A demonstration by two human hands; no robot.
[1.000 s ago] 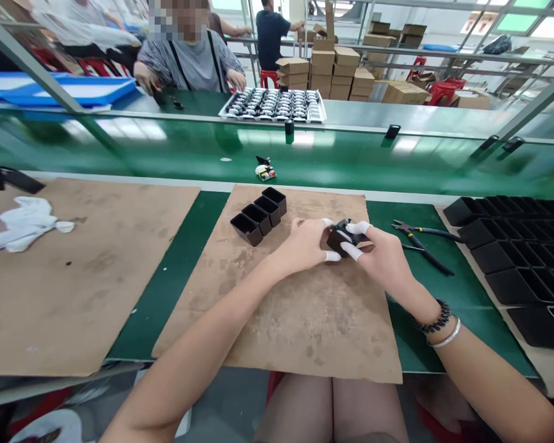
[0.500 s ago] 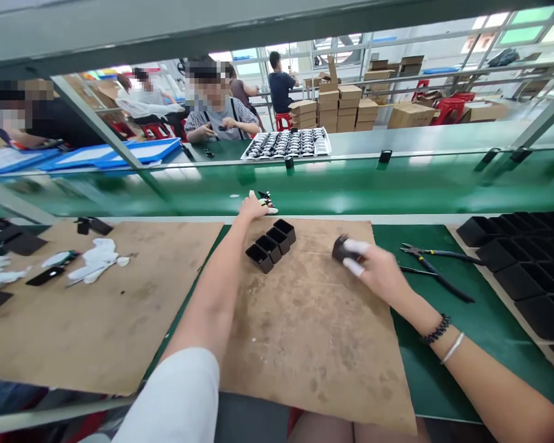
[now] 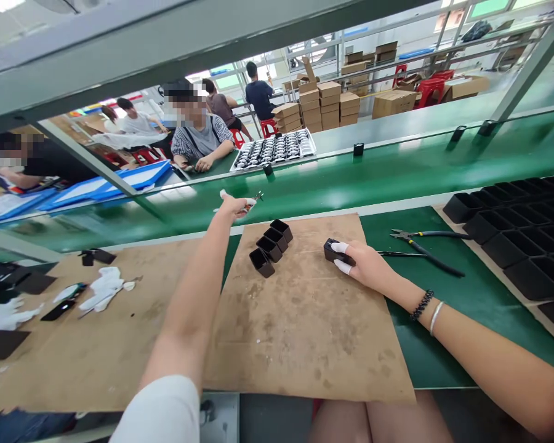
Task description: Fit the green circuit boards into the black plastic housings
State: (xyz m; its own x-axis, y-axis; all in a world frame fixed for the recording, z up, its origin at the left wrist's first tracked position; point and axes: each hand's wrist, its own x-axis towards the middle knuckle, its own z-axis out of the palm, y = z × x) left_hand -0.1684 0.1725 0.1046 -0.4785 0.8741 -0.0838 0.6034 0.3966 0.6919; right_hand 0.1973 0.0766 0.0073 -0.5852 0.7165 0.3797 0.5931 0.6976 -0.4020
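Note:
My left hand reaches over the green conveyor belt, white covers on its fingertips. At its right side is a small part with dark and shiny pieces, apparently held by the fingers; its exact kind is too small to tell. My right hand, with white covers on thumb and finger, grips a black rectangular box low over the brown cardboard sheet. Between the hands, several open-topped black boxes form a slanting row, the nearest one turned slightly out of line.
Diagonal cutters lie on the green table right of the cardboard. Beyond them stand rows of black boxes. White gloves rest on the left cardboard. Across the belt, a person sits by a filled white tray. A metal beam crosses overhead.
My view has tilted and shifted. My left hand has moved left with the small part beside its fingers. The right hand's box has slowed from a blur. The nearest box has turned out of line.

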